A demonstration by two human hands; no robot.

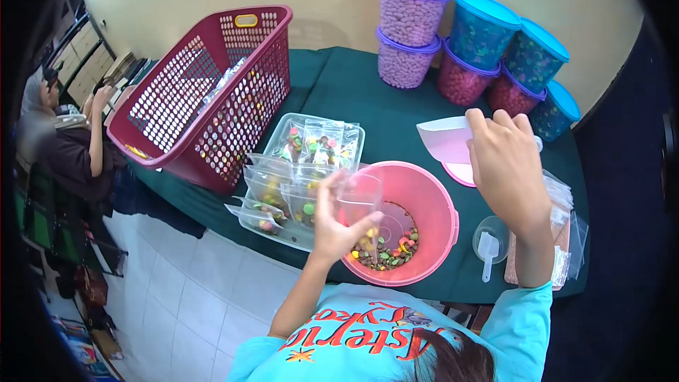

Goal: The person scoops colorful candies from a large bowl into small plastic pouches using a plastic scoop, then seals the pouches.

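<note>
My left hand (338, 223) pinches a small clear plastic bag (358, 198) and holds it open over a pink bucket (440, 194). Mixed coloured candies (390, 249) lie in the bottom of the bucket. My right hand (506, 166) is raised above the bucket's right rim and grips a pale pink scoop (444, 140), whose mouth points left. I cannot tell whether the scoop holds anything.
A clear tray (352, 143) with several filled candy bags stands left of the bucket, beside a red laundry basket (205, 85). Several lidded candy jars (481, 35) line the back wall. A small white scoop (488, 249) and stacked empty bags (566, 240) lie at right. A seated person (64, 141) is at far left.
</note>
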